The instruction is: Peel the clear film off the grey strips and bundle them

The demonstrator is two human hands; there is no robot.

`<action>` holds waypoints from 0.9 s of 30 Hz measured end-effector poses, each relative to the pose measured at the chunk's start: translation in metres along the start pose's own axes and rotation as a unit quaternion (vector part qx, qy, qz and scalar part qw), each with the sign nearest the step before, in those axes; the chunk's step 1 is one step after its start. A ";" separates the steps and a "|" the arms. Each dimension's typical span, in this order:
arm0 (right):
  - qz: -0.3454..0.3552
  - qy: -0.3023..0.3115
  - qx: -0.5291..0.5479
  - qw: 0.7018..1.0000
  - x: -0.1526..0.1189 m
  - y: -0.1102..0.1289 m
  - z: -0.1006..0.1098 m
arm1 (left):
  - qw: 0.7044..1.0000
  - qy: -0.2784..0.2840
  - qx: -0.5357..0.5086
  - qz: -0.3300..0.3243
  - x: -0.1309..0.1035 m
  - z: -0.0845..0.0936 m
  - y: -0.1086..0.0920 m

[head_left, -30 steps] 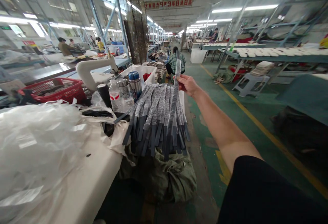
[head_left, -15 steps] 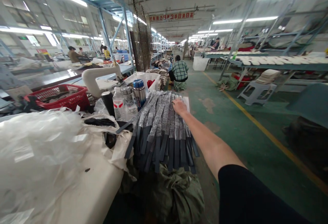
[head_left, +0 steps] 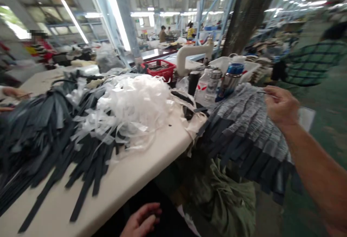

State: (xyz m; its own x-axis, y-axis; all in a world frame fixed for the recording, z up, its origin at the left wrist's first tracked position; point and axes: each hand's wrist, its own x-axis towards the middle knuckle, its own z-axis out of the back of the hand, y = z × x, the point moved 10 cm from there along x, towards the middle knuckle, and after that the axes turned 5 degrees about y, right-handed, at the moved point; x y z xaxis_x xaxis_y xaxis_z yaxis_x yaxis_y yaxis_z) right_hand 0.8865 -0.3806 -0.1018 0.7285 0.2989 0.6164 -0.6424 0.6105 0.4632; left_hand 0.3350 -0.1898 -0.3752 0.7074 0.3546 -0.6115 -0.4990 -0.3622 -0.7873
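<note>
My right hand (head_left: pixel 280 103) is closed at the far end of a row of grey strips (head_left: pixel 244 117) with dark ends, fingers pinched at their edge; what it holds is too small to make out. Low in the view, my left hand (head_left: pixel 142 220) is beside the table's front edge, fingers bent and apart, with nothing in it. A heap of dark strips (head_left: pixel 54 121) spreads over the left of the pale table (head_left: pixel 151 157). White translucent strips (head_left: pixel 135 103) lie piled to its right.
Behind the grey strips stand a blue-capped flask (head_left: pixel 230 80), clear bottles (head_left: pixel 213 85) and a black cylinder (head_left: pixel 193 82). A red basket (head_left: pixel 159 69) is further back. Green cloth (head_left: pixel 222 193) hangs below. Another person's hand (head_left: pixel 15 92) is at the left edge; a person in plaid (head_left: pixel 314 61) is at right.
The view has swung left, bringing the dark strip heap and another person's hand into sight. My left hand has appeared at the bottom. My right hand stays at the grey strips.
</note>
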 end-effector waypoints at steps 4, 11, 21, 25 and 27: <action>0.233 0.026 0.140 0.962 -0.045 0.122 -0.018 | 0.999 -0.021 -0.021 -0.037 -0.016 0.006 -0.012; 0.435 0.284 0.216 0.826 -0.189 0.302 -0.104 | 0.994 -0.057 -0.062 -0.066 -0.052 0.034 -0.003; 0.485 0.293 0.135 0.813 -0.258 0.403 -0.174 | 0.984 -0.061 -0.095 -0.139 -0.127 0.067 -0.042; 0.486 0.272 0.223 0.800 -0.262 0.421 -0.153 | 0.968 -0.053 -0.028 -0.245 -0.173 0.067 -0.106; 0.475 0.261 0.312 0.781 -0.264 0.429 -0.131 | 0.957 -0.019 0.002 -0.288 -0.189 0.059 -0.132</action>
State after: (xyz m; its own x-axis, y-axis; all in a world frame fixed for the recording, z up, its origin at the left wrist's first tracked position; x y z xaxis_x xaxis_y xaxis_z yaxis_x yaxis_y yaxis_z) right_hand 0.4498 -0.1010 -0.1493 -0.2534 0.7573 0.6019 -0.8242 -0.4948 0.2755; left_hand 0.2376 -0.1580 -0.1603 0.8474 0.5251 -0.0783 -0.0334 -0.0945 -0.9950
